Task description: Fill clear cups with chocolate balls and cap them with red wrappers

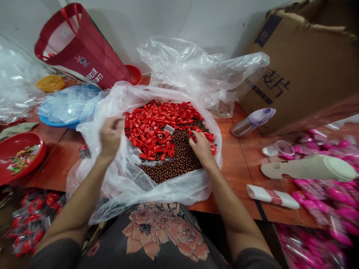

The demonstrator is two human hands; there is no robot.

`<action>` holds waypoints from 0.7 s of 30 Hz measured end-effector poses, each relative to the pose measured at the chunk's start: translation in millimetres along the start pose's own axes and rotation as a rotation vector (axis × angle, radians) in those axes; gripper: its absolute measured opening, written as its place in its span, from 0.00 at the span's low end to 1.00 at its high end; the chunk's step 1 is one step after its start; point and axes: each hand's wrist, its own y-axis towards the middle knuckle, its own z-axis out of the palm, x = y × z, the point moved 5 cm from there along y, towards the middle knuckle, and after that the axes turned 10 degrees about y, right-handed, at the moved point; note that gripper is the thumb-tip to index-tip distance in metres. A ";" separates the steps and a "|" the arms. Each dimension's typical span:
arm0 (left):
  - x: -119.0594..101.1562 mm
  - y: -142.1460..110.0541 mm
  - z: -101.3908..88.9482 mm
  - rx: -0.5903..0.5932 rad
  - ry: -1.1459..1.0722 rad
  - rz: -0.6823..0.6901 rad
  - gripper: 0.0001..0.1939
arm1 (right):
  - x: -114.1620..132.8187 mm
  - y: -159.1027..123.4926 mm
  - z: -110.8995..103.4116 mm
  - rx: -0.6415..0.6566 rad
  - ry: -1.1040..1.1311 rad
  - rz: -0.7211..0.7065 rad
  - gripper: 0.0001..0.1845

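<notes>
A white translucent plastic bag [131, 186] lies spread wide on the table. Inside it, a heap of small red plastic pieces [151, 130], some with a hole at one end, rests on many round brown beads [179, 157]. My right hand [202, 147] is over the beads at the heap's right side, fingertips pinched at a red plastic piece. My left hand [110, 136] hovers at the bag's left side, fingers curled and smeared by motion; whether it holds anything does not show. A small clear plastic piece [169, 129] lies on the red heap.
To the left are a blue basin [64, 119] of clear packets, a red bowl [39, 153] and a red carrier bag [103, 63]. On the right stand a purple-lidded bottle [252, 121], a cardboard box [308, 71], a pale flask [305, 168] and pink packaged items [336, 201].
</notes>
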 end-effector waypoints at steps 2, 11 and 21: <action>-36.2 2.4 71.7 0.240 0.132 0.150 0.10 | 4.2 -11.1 -1.8 -0.080 0.261 0.032 0.25; -56.0 14.1 234.5 0.832 0.663 0.367 0.16 | 9.3 -87.2 -23.3 -0.128 1.012 0.417 0.33; -60.3 6.8 195.4 0.651 0.304 0.179 0.18 | 5.8 -101.5 -16.0 0.018 0.575 0.257 0.05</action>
